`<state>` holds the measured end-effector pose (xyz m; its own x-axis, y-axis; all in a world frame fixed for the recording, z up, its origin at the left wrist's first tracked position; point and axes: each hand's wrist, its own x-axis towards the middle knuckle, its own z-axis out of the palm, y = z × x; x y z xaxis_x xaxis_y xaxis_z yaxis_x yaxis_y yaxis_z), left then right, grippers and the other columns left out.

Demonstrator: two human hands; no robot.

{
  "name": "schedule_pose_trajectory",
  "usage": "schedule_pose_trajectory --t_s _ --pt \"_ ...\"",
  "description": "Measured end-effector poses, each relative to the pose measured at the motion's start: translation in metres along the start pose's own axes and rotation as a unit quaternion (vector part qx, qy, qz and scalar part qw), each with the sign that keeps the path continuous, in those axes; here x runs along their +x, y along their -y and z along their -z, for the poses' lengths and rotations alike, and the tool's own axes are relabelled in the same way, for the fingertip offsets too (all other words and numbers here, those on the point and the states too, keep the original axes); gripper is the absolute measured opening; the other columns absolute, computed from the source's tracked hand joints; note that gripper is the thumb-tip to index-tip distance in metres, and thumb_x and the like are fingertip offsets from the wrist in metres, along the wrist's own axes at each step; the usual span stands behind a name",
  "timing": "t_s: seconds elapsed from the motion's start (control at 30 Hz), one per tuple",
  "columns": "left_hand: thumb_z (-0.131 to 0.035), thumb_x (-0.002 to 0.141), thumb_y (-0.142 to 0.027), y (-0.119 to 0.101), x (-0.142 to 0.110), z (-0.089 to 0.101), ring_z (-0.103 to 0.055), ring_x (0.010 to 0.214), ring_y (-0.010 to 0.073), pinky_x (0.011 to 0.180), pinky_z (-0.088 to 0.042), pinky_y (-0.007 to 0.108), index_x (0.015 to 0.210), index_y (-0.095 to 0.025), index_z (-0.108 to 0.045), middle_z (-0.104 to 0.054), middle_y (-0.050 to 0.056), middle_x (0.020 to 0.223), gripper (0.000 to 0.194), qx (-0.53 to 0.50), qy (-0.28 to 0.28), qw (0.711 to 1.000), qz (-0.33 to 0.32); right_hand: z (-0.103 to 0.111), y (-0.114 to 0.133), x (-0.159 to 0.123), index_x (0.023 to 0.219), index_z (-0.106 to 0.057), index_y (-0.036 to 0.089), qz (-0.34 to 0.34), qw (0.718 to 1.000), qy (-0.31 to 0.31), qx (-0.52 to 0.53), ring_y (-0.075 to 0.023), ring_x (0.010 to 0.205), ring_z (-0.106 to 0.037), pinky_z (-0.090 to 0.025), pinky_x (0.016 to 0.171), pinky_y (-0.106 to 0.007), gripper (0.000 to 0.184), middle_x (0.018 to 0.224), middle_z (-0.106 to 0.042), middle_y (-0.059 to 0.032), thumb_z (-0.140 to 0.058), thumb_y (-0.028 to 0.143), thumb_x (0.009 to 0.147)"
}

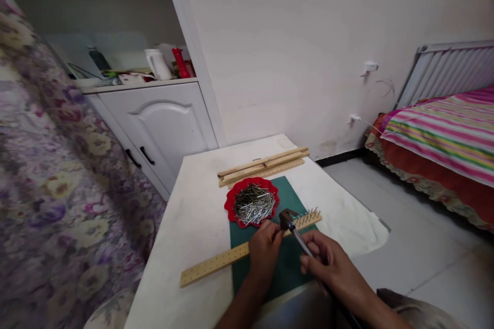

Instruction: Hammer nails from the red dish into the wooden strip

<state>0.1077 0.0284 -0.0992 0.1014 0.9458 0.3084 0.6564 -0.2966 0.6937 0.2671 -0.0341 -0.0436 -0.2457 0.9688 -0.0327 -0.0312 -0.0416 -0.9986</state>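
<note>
A claw hammer [303,243] is in my right hand [328,264], the fingers wrapped round its shaft. Its dark head is over a narrow wooden strip [216,264], close to the fingertips of my left hand [265,247]. That hand is closed in a pinch on top of the strip; what sits between thumb and finger is hidden. Small holes or dots run along the strip's left part, and several nails [309,216] stand up from its right end. Just beyond my left hand, a red scalloped dish [230,204] holds a heap of loose nails [254,205].
Under the strip and dish lies a green mat [287,190] on a white-covered table [185,216]. Several wooden strips [266,164] are stacked at the back. A flowered curtain [77,205] hangs at left, a white cabinet [165,128] stands behind, and a bed [443,133] is at right.
</note>
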Motion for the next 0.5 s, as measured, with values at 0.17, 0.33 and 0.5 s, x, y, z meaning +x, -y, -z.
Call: schedule_pose_trajectory --t_s 0.17,0.33,0.5 --pt "-0.046 0.079 -0.020 0.0029 -0.0007 -0.0020 -0.054 0.065 0.0124 0.058 -0.035 0.022 0.065 -0.018 -0.058 -0.057 0.000 0.070 0.018 0.000 -0.001 1.000 0.002 -0.0018 -0.0018 -0.0002 0.082 -0.050 0.019 -0.004 1.000 -0.004 -0.014 -0.0084 0.050 -0.044 -0.029 0.037 -0.013 0.005 0.062 -0.054 0.0044 -0.054 0.017 0.079" --pt "-0.046 0.078 -0.018 0.0037 -0.0007 -0.0027 -0.053 0.064 0.0121 0.057 -0.034 0.022 0.063 -0.018 -0.056 -0.056 -0.001 0.068 0.018 0.013 -0.003 1.000 0.001 -0.0026 -0.0034 0.0010 0.082 -0.051 0.019 0.001 1.000 -0.002 -0.015 -0.0083 0.049 -0.044 -0.028 0.035 -0.013 0.006 0.062 -0.054 0.0039 -0.056 0.017 0.078" --pt "-0.047 0.081 -0.020 0.0017 -0.0012 0.0007 -0.055 0.071 0.0139 0.063 -0.039 0.024 0.070 -0.019 -0.059 -0.058 0.001 0.074 0.017 -0.005 0.006 1.000 -0.010 0.0008 -0.0012 0.0017 0.085 -0.052 0.019 0.006 1.000 -0.002 0.007 -0.0066 0.045 -0.040 -0.027 0.033 -0.013 0.007 0.064 -0.054 0.0038 -0.056 0.022 0.080"
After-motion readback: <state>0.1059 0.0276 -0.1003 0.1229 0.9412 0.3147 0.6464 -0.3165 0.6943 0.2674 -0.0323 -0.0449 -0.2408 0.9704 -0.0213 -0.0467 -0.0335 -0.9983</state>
